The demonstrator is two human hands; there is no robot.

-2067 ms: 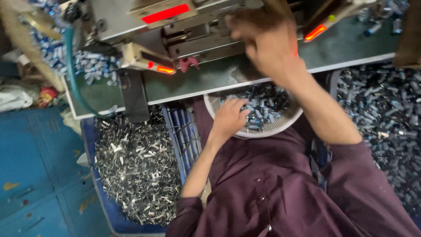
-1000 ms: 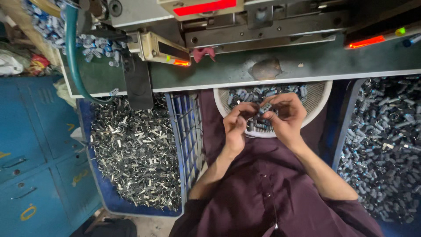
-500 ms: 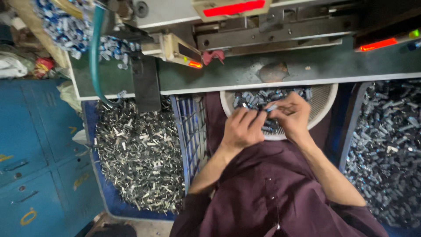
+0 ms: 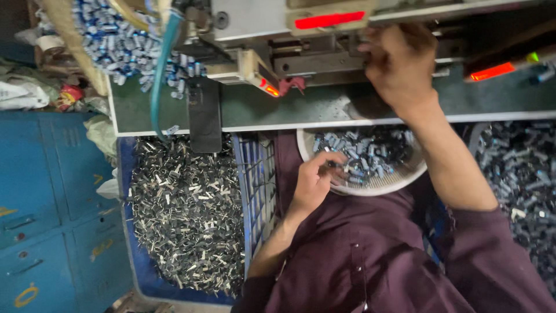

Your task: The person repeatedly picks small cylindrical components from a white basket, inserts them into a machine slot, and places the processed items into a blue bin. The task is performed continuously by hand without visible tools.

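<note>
The left hand [image 4: 313,179] is resting on the near rim of a round white bowl [image 4: 370,186] that is lying in the person's lap, its grip closing on one of the small blue-and-silver cylindrical parts [image 4: 370,153] heaped inside; most of the heap is lying just to the right of that grip. The right hand [image 4: 397,61] is reaching up and away, to the grey metal machine [image 4: 260,29] with its glowing red light bars; its fingers are curling against the mechanism, but I cannot tell whether that grip is holding anything.

Between the two grips, a dark green surface [image 4: 255,110] with a pale front edge is running across, carrying the machine. A teal hose [image 4: 159,75] is hanging down over it, well to the left of both grips.

Below the surface, to the left of the left grip, a blue plastic crate [image 4: 255,185] is sitting full of small silver-and-black metal pieces [image 4: 185,214]. Farther left a blue metal cabinet [image 4: 35,220] with drawers is standing. To the right of the right forearm, another heap of dark cylindrical parts [image 4: 521,174] is lying.
</note>
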